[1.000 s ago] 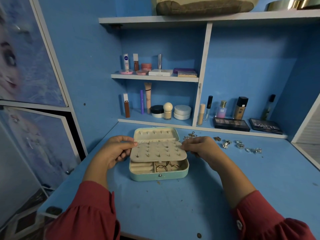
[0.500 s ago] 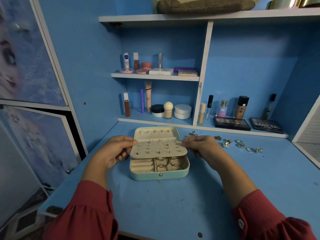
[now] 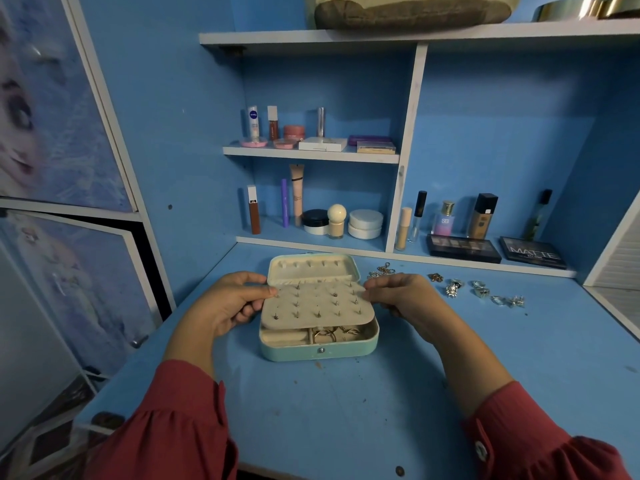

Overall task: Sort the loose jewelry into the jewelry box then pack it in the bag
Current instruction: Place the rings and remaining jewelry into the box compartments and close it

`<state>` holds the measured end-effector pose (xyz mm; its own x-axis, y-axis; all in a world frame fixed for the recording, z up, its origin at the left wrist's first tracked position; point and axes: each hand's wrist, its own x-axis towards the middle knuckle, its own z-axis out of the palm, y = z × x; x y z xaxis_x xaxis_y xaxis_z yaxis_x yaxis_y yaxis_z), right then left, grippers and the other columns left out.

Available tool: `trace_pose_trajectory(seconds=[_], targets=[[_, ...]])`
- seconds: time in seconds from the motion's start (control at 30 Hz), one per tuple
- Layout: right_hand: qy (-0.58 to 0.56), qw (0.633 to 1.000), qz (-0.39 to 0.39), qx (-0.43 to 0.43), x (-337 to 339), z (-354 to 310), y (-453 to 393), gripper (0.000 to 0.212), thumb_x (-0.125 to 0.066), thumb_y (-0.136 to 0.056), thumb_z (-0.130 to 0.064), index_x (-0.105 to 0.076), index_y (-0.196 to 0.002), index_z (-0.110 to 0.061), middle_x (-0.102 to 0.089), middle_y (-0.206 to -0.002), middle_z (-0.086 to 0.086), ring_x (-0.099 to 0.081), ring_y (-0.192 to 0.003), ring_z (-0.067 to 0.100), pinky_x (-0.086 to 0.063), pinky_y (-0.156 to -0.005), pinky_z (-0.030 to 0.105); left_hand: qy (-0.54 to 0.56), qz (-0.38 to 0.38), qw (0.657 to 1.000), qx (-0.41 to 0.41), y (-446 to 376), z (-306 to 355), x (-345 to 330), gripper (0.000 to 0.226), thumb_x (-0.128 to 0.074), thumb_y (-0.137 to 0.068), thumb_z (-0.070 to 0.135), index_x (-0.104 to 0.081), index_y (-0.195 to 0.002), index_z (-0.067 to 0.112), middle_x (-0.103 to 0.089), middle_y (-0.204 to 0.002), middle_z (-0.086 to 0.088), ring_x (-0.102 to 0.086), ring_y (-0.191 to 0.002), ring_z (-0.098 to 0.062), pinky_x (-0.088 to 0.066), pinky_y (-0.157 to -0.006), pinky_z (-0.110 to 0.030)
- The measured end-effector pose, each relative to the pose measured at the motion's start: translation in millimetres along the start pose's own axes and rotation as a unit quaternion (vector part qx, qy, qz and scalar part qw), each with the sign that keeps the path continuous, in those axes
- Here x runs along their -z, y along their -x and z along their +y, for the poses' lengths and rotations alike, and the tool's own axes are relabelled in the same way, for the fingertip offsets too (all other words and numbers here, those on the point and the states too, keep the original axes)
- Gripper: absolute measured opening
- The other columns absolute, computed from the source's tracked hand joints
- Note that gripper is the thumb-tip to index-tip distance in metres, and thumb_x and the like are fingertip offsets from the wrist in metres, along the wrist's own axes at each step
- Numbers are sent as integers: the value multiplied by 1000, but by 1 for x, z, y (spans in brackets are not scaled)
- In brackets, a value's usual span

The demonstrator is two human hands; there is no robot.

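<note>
Left hand [image 3: 228, 303] pinches the left edge of the beige perforated stud panel [image 3: 317, 304]; right hand [image 3: 398, 294] pinches its right edge, apparently to level it over the open mint-green jewelry box [image 3: 318, 348], mid-desk. Loose silver and gold jewelry pieces [image 3: 479, 289] lie toward the blue desk's [image 3: 346, 410] right rear edge; cosmetics shelves behind.
</note>
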<state>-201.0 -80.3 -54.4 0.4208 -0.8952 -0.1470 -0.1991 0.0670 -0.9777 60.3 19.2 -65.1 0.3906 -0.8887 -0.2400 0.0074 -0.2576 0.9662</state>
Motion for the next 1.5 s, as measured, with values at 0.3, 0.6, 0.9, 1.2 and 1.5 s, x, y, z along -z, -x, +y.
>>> trace_pose_trajectory(seconds=[0.3, 0.6, 0.9, 1.2, 1.5], targets=[[44, 999, -7, 12, -1, 1, -2, 10, -77, -76, -7, -74, -82, -15, -69, -89, -2, -57, -79, 11, -42, -68, 21, -14, -26, 1000, 3, -1, 0, 1, 34, -66, -86, 7, -60, -120, 4, -46, -47, 1, -32, -34, -3, -24, -31, -12], [91, 995, -33, -14, 8, -3, -1, 10, -80, -73, -8, -75, -78, -15, -70, -83, -3, -57, -90, 17, -41, -76, 30, -30, -51, 998, 5, 6, 2, 2, 29, -66, -85, 7, -59, -114, 8, -48, -49, -1, -33, -36, -4, -24, -33, -14], [83, 996, -9, -4, 13, -6, 3, 8, -75, -79, -13, -75, -87, -12, -70, -86, 1, -55, -75, 12, -41, -59, 20, -47, -47, 998, -1, 6, 2, 2, 22, -66, -87, 14, -63, -107, 7, -47, -48, 1, -33, -36, -4, -25, -32, -13], [226, 954, 180, 76, 41, 9, -9, 7, -67, -86, -12, -74, -84, -13, -68, -78, 2, -55, -66, 13, -44, -60, 27, -56, 195, 974, -103, -21, -5, -9, 15, -59, -93, 20, -65, -88, 7, -58, -67, -7, -43, -53, -15, -37, -51, -24], [416, 902, 97, 58, 27, 13, -15, 13, -73, -81, -24, -77, -93, -22, -70, -94, -4, -57, -84, 14, -50, -76, 30, -181, 188, 955, -139, -21, -6, -25, 15, -70, -82, 10, -72, -96, 7, -67, -85, -1, -63, -82, -17, -46, -77, -26]])
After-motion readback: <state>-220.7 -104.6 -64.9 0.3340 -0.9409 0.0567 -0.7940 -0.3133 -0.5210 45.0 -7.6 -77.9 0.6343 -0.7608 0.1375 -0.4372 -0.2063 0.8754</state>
